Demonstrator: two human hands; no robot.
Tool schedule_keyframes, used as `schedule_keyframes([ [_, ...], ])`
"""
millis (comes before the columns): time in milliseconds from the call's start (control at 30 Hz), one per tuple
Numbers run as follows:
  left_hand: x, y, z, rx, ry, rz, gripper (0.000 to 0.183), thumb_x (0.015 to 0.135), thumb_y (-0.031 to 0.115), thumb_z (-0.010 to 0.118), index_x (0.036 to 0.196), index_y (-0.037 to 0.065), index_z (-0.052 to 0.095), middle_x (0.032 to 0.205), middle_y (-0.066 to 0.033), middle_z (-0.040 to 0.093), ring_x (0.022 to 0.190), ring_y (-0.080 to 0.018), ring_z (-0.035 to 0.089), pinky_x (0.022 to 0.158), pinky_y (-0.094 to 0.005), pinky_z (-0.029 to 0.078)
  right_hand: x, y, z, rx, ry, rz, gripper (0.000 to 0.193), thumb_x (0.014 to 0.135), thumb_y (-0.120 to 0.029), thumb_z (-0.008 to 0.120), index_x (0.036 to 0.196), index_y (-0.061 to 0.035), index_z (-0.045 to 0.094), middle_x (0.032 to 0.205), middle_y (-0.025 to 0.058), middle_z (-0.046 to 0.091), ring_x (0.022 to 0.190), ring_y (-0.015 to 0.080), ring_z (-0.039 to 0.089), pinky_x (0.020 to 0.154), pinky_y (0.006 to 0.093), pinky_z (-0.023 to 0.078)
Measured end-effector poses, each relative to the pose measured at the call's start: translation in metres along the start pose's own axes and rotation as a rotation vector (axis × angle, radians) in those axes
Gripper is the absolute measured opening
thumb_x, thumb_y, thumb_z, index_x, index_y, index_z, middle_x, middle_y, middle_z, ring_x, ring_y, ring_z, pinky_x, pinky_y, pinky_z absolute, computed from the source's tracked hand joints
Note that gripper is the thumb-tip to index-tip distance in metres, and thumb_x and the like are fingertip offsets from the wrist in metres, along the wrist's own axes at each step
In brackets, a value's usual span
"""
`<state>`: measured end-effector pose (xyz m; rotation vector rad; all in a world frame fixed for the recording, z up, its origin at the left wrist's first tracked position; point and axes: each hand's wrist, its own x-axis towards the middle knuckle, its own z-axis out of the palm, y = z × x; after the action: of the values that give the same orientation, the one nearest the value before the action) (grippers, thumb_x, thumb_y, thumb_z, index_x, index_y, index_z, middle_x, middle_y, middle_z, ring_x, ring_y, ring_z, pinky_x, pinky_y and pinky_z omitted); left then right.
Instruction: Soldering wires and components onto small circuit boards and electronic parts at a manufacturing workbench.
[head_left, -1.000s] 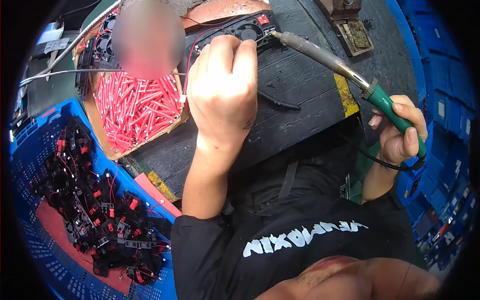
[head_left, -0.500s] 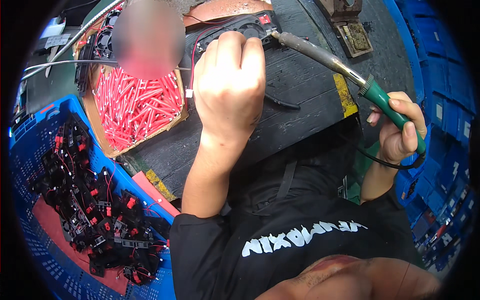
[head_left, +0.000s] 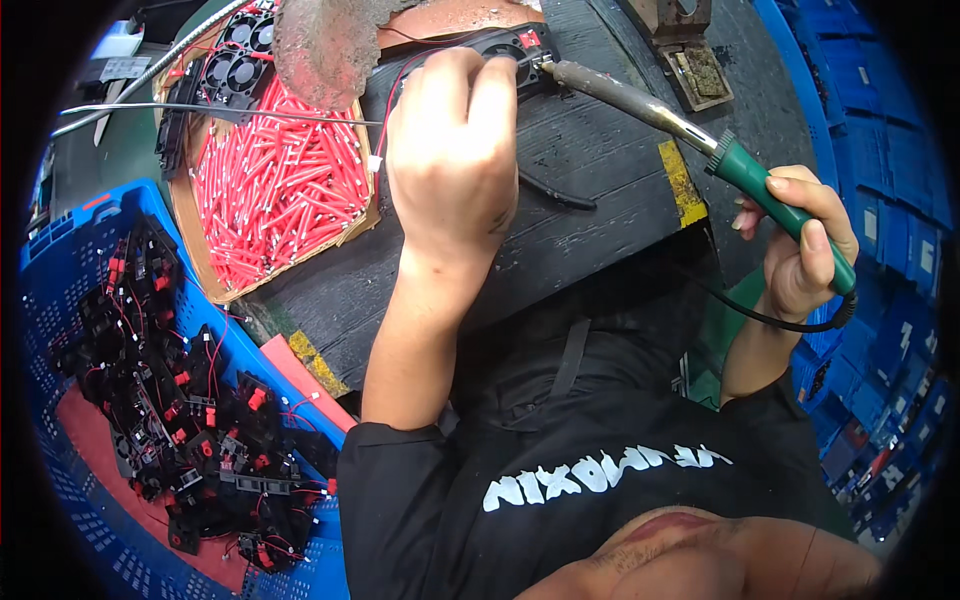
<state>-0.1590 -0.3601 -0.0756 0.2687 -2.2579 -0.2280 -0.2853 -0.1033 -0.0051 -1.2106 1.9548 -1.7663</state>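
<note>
My right hand (head_left: 808, 245) wraps round the green handle of a soldering iron (head_left: 640, 100). Its tip meets a small metal contact at the right end of a black fan module (head_left: 537, 70), beside a red part. My left hand (head_left: 452, 150) is closed over the module's left side, fingers bent down; its fingertips and whatever they pinch are hidden. A thin red wire (head_left: 388, 112) runs from the module past that hand to a small white connector (head_left: 375, 163). A thin grey wire (head_left: 270, 115) stretches from the left and ends visibly near the left hand.
A cardboard box (head_left: 215, 285) of red sleeved pieces stands left on the dark bench (head_left: 590, 160), with black fans (head_left: 240, 70) behind. A blue crate (head_left: 225, 360) holds many black wired assemblies. An iron stand with sponge (head_left: 700, 75) is far right; blue bins (head_left: 880, 200) line the right.
My left hand has shifted slightly up and left over the module. The iron's handle has dropped a little, while its tip stays at the module's right end.
</note>
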Motion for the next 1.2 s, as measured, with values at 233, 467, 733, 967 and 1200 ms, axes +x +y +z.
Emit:
schedule_keyframes([
  [233,0.001,0.002,-0.014,-0.104,0.125,-0.017,0.022,0.077,-0.002,0.064,0.099,-0.004,0.068,0.099,-0.0137,0.060,0.084,-0.0296,0.060,0.075,-0.0355,0.051,0.011,-0.018,0.006,-0.074,-0.013,0.024,0.039,0.090,-0.023,0.048,0.105,0.0073,0.068,0.087,0.0176,0.066,0.065,0.0174,0.063,0.056,0.0250,0.048],
  [467,0.005,-0.005,-0.029,0.030,0.124,-0.013,0.015,0.078,0.012,0.075,0.091,0.007,0.069,0.075,-0.0040,0.058,0.069,-0.0232,0.058,0.063,-0.0349,0.046,0.020,-0.035,0.013,-0.222,-0.049,-0.014,0.039,0.090,-0.023,0.048,0.105,0.0065,0.069,0.087,0.0159,0.066,0.066,0.0172,0.064,0.057,0.0250,0.047],
  [733,0.006,-0.007,-0.020,0.032,0.171,0.073,0.019,0.078,0.011,0.071,0.096,0.004,0.070,0.081,-0.0063,0.056,0.074,-0.0243,0.058,0.067,-0.0345,0.047,-0.010,-0.015,0.004,0.007,0.239,-0.016,0.044,0.088,-0.026,0.045,0.106,0.0082,0.067,0.089,0.0242,0.065,0.065,0.0242,0.064,0.054,0.0297,0.051],
  [967,0.002,-0.004,-0.025,-0.042,-0.043,0.080,0.013,0.078,0.006,0.068,0.090,0.001,0.070,0.079,-0.0060,0.055,0.075,-0.0240,0.057,0.068,-0.0345,0.047,-0.023,0.004,-0.004,0.064,0.286,0.028,0.047,0.092,-0.030,0.044,0.111,0.0077,0.064,0.094,0.0254,0.063,0.066,0.0251,0.062,0.054,0.0302,0.051],
  [1200,0.001,-0.003,-0.023,0.001,-0.084,0.088,0.011,0.077,0.008,0.068,0.087,0.003,0.069,0.079,-0.0060,0.056,0.076,-0.0237,0.058,0.069,-0.0340,0.046,-0.020,0.010,-0.001,0.069,0.232,0.014,0.046,0.093,-0.030,0.044,0.110,0.0077,0.064,0.092,0.0252,0.063,0.065,0.0246,0.062,0.055,0.0300,0.051],
])
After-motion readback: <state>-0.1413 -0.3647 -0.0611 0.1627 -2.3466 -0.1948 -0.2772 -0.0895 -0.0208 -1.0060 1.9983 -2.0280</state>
